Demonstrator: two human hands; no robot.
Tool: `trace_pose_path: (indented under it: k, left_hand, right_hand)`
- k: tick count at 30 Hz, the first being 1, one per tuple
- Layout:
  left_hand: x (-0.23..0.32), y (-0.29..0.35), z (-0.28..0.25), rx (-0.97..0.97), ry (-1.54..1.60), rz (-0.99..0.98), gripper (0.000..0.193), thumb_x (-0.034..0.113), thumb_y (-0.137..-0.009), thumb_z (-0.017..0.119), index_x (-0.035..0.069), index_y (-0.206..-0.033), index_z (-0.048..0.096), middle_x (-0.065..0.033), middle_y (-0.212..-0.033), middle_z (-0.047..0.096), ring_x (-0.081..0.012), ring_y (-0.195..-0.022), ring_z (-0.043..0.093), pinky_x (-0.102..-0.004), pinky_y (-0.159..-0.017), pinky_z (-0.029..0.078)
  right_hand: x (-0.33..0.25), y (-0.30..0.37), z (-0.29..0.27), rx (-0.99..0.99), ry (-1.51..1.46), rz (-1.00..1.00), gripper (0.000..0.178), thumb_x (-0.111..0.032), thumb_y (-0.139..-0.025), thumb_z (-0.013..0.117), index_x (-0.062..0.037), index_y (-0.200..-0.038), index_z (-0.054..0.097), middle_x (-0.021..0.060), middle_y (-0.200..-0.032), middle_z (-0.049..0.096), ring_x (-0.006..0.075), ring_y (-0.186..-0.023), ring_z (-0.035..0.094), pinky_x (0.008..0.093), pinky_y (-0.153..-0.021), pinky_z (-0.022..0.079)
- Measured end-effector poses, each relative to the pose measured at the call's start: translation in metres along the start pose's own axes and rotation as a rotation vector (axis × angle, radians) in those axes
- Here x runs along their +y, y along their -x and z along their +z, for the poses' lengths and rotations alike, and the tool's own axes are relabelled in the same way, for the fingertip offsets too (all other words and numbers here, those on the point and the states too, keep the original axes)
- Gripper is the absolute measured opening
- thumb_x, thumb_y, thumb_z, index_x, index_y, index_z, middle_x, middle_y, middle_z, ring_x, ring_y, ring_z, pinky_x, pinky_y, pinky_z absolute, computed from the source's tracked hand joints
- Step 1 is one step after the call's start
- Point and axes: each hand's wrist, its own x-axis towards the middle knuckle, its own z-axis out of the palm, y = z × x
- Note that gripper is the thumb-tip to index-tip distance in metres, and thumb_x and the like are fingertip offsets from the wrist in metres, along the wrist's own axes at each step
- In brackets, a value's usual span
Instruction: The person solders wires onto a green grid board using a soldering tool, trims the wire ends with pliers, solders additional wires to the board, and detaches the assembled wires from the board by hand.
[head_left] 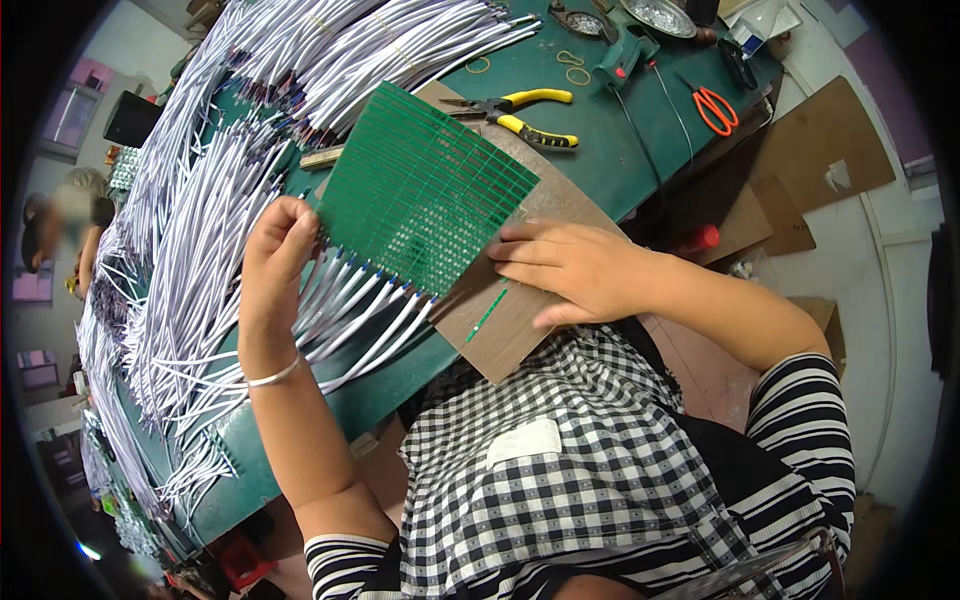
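A green circuit-board panel (425, 185), scored into many narrow strips, lies tilted over a brown board (500, 340). White cables (375, 325) with dark tips line up along the panel's lower left edge. My left hand (278, 245) is closed, thumb against fingers, at the panel's left corner beside these cables; what it pinches is hidden. My right hand (575, 265) rests with its fingers stretched out on the brown board, fingertips at the panel's right edge. A narrow green strip (487, 315) lies loose on the brown board below the panel.
Large bundles of white cables (200, 280) cover the left and back of the green table (600, 170). Yellow-and-black pliers (535, 115) lie beyond the panel. Farther right are orange-handled scissors (714, 108), a green corded tool (628, 58) and a metal dish (660, 15).
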Motion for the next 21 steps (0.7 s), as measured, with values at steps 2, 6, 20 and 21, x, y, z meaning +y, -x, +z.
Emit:
trace_pose_path:
  k: [2,6,20,21]
  left_hand:
    - [-0.007,-0.009,0.003,0.005,-0.026,-0.042,0.014,0.018,-0.09,0.056,0.007,-0.083,0.052,0.004,-0.07,0.047,-0.0052,-0.063,0.042,-0.0203,-0.059,0.035]
    - [-0.026,-0.024,0.008,0.037,-0.113,-0.144,0.015,0.018,-0.09,0.057,0.006,-0.083,0.054,0.0049,-0.069,0.047,-0.0048,-0.061,0.039,-0.0205,-0.056,0.032]
    - [0.009,0.1,0.135,-0.188,-1.072,0.395,0.058,0.043,-0.068,0.07,0.007,-0.111,0.059,-0.0076,-0.104,0.053,-0.0283,-0.097,0.047,-0.0415,-0.084,0.034]
    - [0.004,0.103,0.134,-0.175,-1.047,0.388,0.056,0.041,-0.067,0.071,0.007,-0.111,0.059,-0.0071,-0.102,0.053,-0.0283,-0.096,0.047,-0.0413,-0.084,0.034]
  right_hand:
    - [-0.002,0.008,0.001,-0.002,0.012,-0.026,0.065,-0.041,-0.075,0.065,0.0005,-0.122,0.048,0.0136,-0.128,0.047,0.0317,-0.124,0.04,0.0428,-0.103,0.034]
    - [-0.005,0.019,0.0,0.027,0.067,-0.058,0.063,-0.035,-0.072,0.068,-0.0013,-0.121,0.05,0.0116,-0.127,0.048,0.03,-0.121,0.043,0.0417,-0.101,0.037]
    - [0.012,0.048,0.014,0.343,0.049,-0.508,0.027,-0.007,-0.074,0.063,0.0022,-0.099,0.064,0.0081,-0.092,0.057,0.0206,-0.076,0.056,0.0306,-0.062,0.049]
    - [0.012,0.048,0.012,0.344,0.056,-0.503,0.027,-0.007,-0.074,0.063,0.0022,-0.099,0.064,0.0081,-0.092,0.057,0.0206,-0.076,0.056,0.0306,-0.062,0.049]
